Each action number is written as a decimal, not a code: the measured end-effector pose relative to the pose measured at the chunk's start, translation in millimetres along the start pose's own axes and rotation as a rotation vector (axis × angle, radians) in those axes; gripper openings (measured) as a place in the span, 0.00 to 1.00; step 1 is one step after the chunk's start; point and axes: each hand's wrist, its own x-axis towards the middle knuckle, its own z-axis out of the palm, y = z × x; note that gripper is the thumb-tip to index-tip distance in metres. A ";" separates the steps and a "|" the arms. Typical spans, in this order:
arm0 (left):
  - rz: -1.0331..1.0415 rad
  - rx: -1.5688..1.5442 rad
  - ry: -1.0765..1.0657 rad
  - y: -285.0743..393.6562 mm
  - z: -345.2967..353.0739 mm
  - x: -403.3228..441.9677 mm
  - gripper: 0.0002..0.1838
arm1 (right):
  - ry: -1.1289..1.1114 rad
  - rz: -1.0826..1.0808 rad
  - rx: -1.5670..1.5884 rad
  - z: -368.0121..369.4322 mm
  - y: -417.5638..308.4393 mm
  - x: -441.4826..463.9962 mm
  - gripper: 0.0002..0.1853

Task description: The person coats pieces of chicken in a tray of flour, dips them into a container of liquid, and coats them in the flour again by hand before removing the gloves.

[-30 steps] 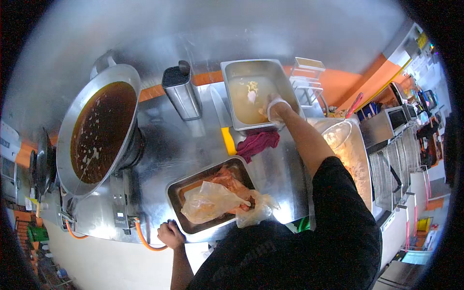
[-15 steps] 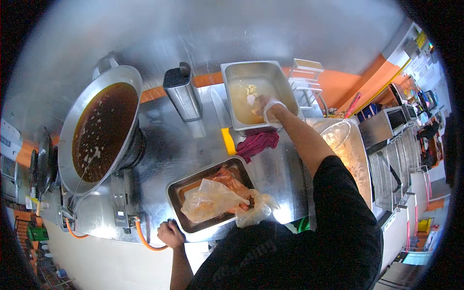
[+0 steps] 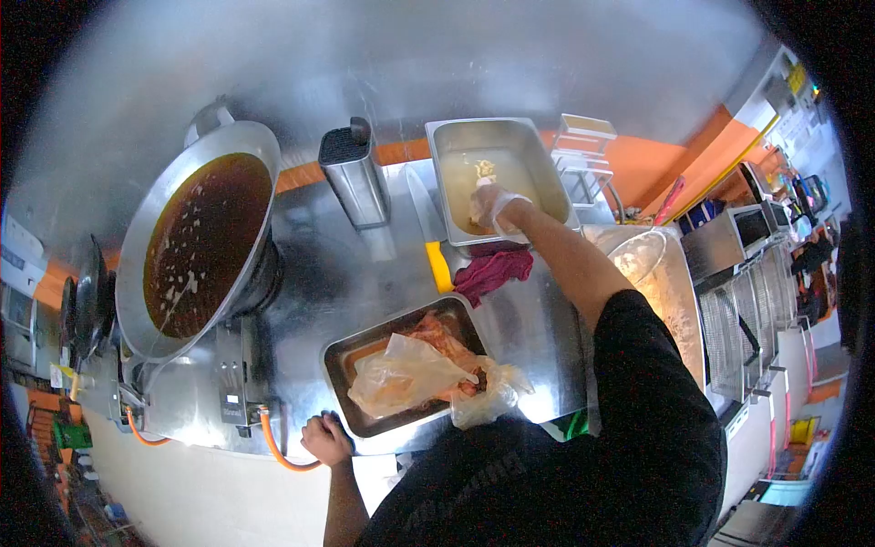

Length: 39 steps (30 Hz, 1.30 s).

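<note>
My right hand (image 3: 492,206), in a clear plastic glove, reaches down into a deep steel pan (image 3: 550,187) at the back of the counter. Its fingers are drawn together at a small whitish thing I cannot make out, beside pale yellowish bits (image 3: 485,169) in cloudy liquid. My left hand (image 3: 326,438) is closed in a fist at the counter's front edge, by the corner of a shallow dark tray (image 3: 342,376); whatever it may hold is hidden. In that tray lie reddish raw-looking pieces (image 3: 439,334) and a crumpled clear plastic bag (image 3: 401,374).
A large wok (image 3: 130,264) of dark oil sits on a burner at left, with an orange hose (image 3: 272,447) below. A knife with a yellow handle (image 3: 439,266), a maroon cloth (image 3: 492,273) and a knife block (image 3: 355,187) stand mid-counter. At right is a floury bin (image 3: 670,301).
My right hand has shifted slightly inside the pan, towards the pale bits. The whole view has moved a little; my left hand stays in its fist at the edge.
</note>
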 end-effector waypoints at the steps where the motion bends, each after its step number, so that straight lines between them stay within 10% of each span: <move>1: 0.007 0.019 0.013 -1.3 1.5 -0.3 0.12 | -0.030 0.043 0.035 -9.7 -3.8 -1.0 0.17; 21: -0.008 -0.002 -0.029 -4.3 3.5 -2.3 0.12 | -0.010 0.366 0.146 -170.9 -11.1 -83.4 0.22; 39: -0.025 0.002 0.001 -13.0 11.7 -5.6 0.15 | 0.149 0.329 0.160 -169.3 21.7 -101.8 0.22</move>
